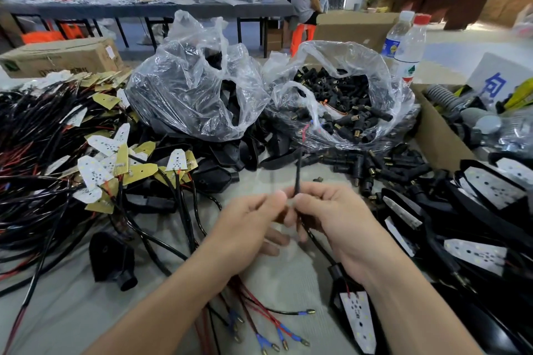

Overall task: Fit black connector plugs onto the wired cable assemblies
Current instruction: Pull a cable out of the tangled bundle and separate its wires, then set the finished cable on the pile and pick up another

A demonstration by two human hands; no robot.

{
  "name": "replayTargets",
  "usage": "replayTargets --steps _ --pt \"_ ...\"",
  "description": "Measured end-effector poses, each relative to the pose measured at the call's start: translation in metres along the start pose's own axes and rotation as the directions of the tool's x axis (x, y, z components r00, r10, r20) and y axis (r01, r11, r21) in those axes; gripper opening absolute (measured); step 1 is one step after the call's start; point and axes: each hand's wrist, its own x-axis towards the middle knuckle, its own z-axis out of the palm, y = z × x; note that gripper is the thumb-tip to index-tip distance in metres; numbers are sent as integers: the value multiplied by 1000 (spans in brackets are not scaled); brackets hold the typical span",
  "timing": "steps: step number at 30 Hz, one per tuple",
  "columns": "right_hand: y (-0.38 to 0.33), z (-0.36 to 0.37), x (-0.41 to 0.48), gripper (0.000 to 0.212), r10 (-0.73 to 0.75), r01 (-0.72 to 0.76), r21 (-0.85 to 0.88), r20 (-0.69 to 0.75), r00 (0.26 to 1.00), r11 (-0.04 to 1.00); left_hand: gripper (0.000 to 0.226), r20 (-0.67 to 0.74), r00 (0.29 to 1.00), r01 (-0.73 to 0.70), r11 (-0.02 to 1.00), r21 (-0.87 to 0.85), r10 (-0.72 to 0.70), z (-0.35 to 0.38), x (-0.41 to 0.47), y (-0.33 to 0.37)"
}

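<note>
Black cable [297, 176] stands pinched between fingers [278, 197] of left hand [251, 222] and right hand [337, 219], seemingly ready for one of the connector plugs [350, 112] to be pushed on.

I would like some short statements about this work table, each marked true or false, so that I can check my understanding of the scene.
1. The left hand and the right hand both hold a black cable. True.
2. The clear bag holding the black plugs is tied closed. False: its mouth is open.
3. Both bottles have red caps. False: there is a red-capped bottle and a white-capped bottle.
4. Wires with brass terminals lie between the two forearms. True.
</note>
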Motion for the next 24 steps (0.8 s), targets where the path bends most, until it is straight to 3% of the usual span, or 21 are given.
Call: replayTargets --steps 3,5,7,12,16,17,19,21,22,23,24 --pt "2 3 -4 21 83 -57 -114 232 969 992 31 -194 981 -42 993 -111 20 -6 5 -3" --pt "2 6 -7 32 144 -70 -215 351 925 974 29 -267 964 -82 950 -300 -1 -10 10 -1" --pt "1 8 -11 25 192 -84 -257 427 884 963 29 -309 951 -140 901 -411 7 -20 13 1" --pt "-4 8 -14 26 199 -75 -272 466 862 959 29 -372 927 -199 897 -395 41 -35 17 3" --pt "-12 2 -20 33 277 -105 -307 599 752 946 26 -424 905 -201 911 -361 31 -29 18 0" --pt "-13 3 -22 34 279 -118 -297 588 760 947 26 -424 905 -186 922 -341 26 -28 18 -2" --pt "-10 5 -18 36 252 -201 -164 412 876 966 24 -409 912 -142 960 -241 33 -29 19 -5" --pt "-1 0 -6 29 129 -127 -61 19 991 990 20 -380 921 -128 987 -94 83 -31 21 -8" --pt "1 -5 1 20 2 -42 -189 -209 978 981 19 -355 928 -130 991 -20 115 -30 22 -10" --pt "3 -12 6 22 -164 1 -428 -345 924 904 20 -329 932 -138 988 64 151 -29 23 -13" --pt "4 -18 10 38 -289 2 -638 -347 892 770 21 -306 933 -147 977 155 189 -27 23 -15"
